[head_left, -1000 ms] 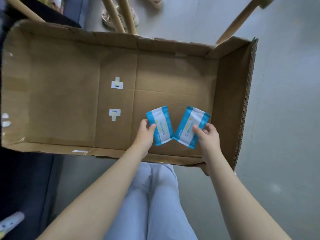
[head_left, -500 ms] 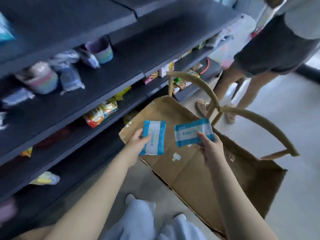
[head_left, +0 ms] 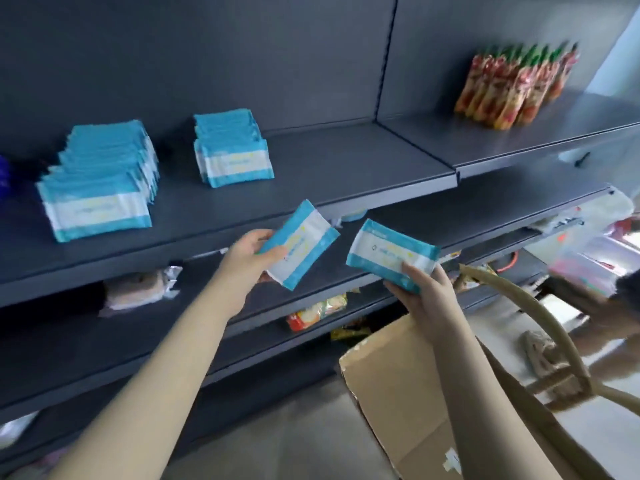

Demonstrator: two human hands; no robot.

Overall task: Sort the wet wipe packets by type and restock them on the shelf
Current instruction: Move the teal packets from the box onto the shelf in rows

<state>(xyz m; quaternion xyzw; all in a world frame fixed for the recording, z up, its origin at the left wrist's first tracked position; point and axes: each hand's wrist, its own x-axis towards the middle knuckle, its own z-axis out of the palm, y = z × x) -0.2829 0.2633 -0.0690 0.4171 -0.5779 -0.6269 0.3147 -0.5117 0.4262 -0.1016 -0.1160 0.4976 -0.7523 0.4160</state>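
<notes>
My left hand [head_left: 247,256] grips a blue-and-white wet wipe packet [head_left: 300,243], tilted, just below the front edge of the dark shelf [head_left: 329,174]. My right hand [head_left: 420,289] holds a second blue-and-white packet [head_left: 389,254] a little to the right, in front of the lower shelf. On the shelf above stand two rows of the same kind of packets: a long row [head_left: 100,181] at the left and a shorter row [head_left: 230,152] near the middle.
Red and green snack bags [head_left: 512,88] stand on the shelf's right section. Lower shelves hold wrapped goods [head_left: 138,289] and snack packs [head_left: 317,311]. A cardboard box [head_left: 408,393] and a wooden chair back [head_left: 540,317] are at the lower right.
The view has swung up from the cardboard box to the shelves. Both hands have lifted their packets out of the box and up toward the shelf with the packet rows.
</notes>
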